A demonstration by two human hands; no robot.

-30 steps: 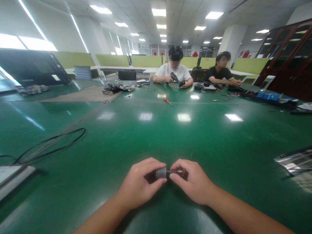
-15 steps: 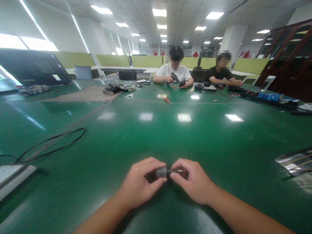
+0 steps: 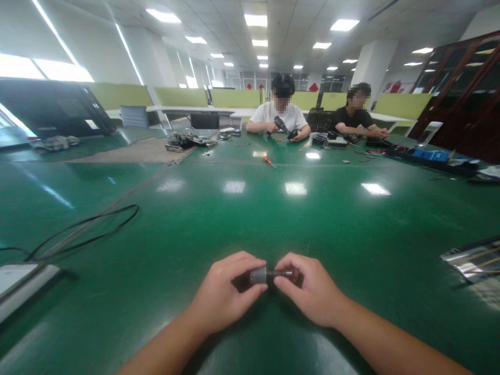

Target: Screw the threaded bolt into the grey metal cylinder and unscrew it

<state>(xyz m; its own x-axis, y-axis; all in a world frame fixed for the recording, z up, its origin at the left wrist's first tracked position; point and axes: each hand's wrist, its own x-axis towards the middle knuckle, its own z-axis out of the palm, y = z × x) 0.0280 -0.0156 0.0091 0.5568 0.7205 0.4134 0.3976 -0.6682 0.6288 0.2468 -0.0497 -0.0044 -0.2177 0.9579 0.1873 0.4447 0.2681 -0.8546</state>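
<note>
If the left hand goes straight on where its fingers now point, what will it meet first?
Probably the right hand, just across a small gap: the left hand, holding the grey cylinder, points toward it. With one view, the depth is unsure.

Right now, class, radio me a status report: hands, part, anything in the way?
Left hand pinching grey cylinder. Right hand holding thin metal shaft, in line with cylinder. Ahead: orange-handled screwdriver on green table, well beyond both hands.

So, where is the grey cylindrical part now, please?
In the head view, the grey cylindrical part is low centre, held in the left hand, beside the right hand.
</note>
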